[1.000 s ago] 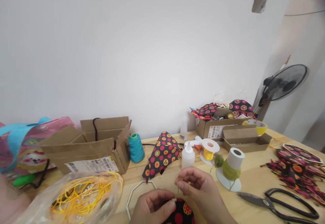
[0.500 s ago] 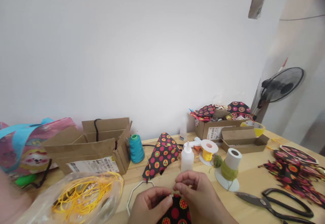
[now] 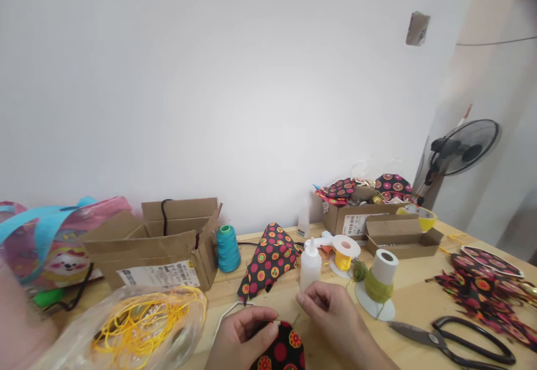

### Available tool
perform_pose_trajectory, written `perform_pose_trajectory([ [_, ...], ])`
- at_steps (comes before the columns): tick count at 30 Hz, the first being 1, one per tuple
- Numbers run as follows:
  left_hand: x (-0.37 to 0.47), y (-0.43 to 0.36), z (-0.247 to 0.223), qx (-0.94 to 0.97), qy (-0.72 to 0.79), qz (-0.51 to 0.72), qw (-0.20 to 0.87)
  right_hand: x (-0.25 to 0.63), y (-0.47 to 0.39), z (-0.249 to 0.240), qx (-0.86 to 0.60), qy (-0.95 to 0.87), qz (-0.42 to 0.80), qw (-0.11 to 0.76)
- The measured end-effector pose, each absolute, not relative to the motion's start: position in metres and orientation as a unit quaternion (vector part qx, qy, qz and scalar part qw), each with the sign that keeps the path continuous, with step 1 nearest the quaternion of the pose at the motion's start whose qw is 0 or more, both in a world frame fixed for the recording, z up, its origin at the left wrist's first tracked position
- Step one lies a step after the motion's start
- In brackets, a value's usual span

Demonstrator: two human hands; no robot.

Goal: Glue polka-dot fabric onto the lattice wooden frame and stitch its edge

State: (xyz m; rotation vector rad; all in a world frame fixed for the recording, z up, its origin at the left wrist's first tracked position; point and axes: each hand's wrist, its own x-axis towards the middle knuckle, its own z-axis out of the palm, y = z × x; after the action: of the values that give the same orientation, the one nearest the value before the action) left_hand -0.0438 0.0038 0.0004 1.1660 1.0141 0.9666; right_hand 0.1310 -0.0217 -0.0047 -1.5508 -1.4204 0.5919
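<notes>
At the bottom centre, my left hand (image 3: 245, 339) pinches the top edge of a black patterned fabric piece (image 3: 284, 347) with red and orange flowers; a small pale bit shows at its fingertips. My right hand (image 3: 333, 317) is just to the right, apart from the fabric, thumb and index finger pressed together; what they hold, if anything, is too small to tell. A white nozzle bottle (image 3: 310, 266) stands behind my right hand. Beyond my left hand lie a patterned cloth (image 3: 271, 258) and a pale polygonal frame (image 3: 224, 315), partly hidden.
Left are an open cardboard box (image 3: 159, 255), teal thread (image 3: 228, 250) and a plastic bag of yellow cord (image 3: 142, 328). Right are a yellow spool (image 3: 344, 258), a green cord roll (image 3: 380, 286), black scissors (image 3: 444, 336), fabric scraps (image 3: 482, 292) and a filled box (image 3: 335, 216).
My right hand has moved right, off the fabric's edge. My left hand keeps hold of the fabric, which has shifted slightly left. The view has tilted a little upward.
</notes>
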Motion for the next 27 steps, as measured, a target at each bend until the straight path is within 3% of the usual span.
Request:
perform_pose_trajectory([
  [7, -0.043, 0.005, 0.002, 0.488, 0.435, 0.448, 0.609, 0.15, -0.016, 0.003, -0.64, -0.488, 0.089, 0.587],
  [13, -0.044, 0.004, 0.007, 0.479, 0.403, 0.477, 0.618, 0.149, 0.009, -0.014, -0.589, -0.62, 0.032, 0.518],
  [18, -0.046, 0.001, 0.009, 0.532, 0.378, 0.44, 0.617, 0.145, 0.005, 0.019, -0.496, -0.723, -0.001, 0.481],
  [22, -0.045, -0.001, 0.007, 0.552, 0.383, 0.445, 0.592, 0.152, -0.001, 0.054, -0.407, -0.777, -0.264, 0.402],
  [27, -0.043, -0.003, 0.005, 0.548, 0.408, 0.441, 0.582, 0.159, -0.005, 0.07, -0.365, -0.765, -0.375, 0.376],
])
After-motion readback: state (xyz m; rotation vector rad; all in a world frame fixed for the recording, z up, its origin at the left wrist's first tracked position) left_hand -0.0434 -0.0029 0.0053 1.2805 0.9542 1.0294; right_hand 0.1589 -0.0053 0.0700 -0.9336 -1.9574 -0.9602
